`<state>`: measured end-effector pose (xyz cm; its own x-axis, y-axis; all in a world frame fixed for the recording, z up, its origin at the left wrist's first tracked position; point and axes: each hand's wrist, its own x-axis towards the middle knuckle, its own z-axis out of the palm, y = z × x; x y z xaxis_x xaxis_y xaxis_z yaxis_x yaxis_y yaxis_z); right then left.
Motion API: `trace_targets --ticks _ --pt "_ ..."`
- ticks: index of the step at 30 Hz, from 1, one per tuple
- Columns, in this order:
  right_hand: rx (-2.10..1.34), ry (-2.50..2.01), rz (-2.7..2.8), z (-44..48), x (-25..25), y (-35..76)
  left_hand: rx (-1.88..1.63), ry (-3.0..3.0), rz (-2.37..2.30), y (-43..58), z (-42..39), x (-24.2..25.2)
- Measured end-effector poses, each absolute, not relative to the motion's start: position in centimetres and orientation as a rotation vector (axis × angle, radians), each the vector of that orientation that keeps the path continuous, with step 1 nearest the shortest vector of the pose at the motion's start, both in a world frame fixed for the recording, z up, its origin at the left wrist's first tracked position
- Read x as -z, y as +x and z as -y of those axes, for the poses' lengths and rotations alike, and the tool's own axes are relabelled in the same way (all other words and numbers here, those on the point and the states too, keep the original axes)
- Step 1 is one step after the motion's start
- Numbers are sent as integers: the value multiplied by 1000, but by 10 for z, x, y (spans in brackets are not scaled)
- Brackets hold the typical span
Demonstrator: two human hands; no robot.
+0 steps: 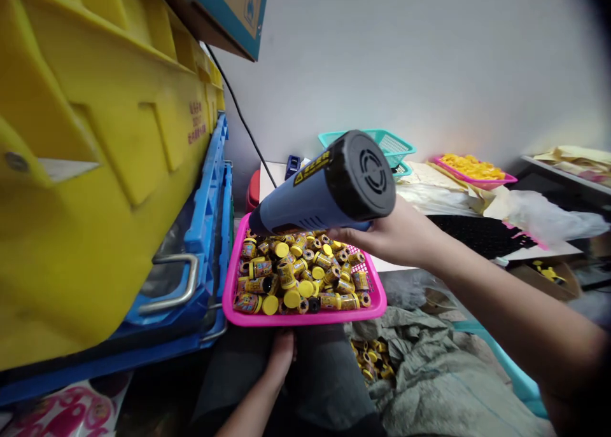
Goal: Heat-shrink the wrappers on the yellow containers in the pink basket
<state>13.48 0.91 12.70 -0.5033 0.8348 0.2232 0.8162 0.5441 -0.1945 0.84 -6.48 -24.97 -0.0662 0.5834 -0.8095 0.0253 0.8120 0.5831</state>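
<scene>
Low in the frame, the left hand (280, 355) was pressed flat beneath the pink basket (305, 316). At centre, a heat gun (324, 192) was gripped by the closed right hand (391, 233) above the basket's small jars (298, 275).

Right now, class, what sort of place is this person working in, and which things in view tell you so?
Probably a small packing workshop. The right hand holds a heat gun over a pink basket full of small yellow-capped bottles, with stacked plastic crates beside it.
</scene>
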Motion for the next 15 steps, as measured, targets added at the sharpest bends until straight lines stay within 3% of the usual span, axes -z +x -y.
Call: trace_targets --ticks 15 --pt "-21 -1509 2531 -20 -126 108 -484 466 -1565 9 62 250"
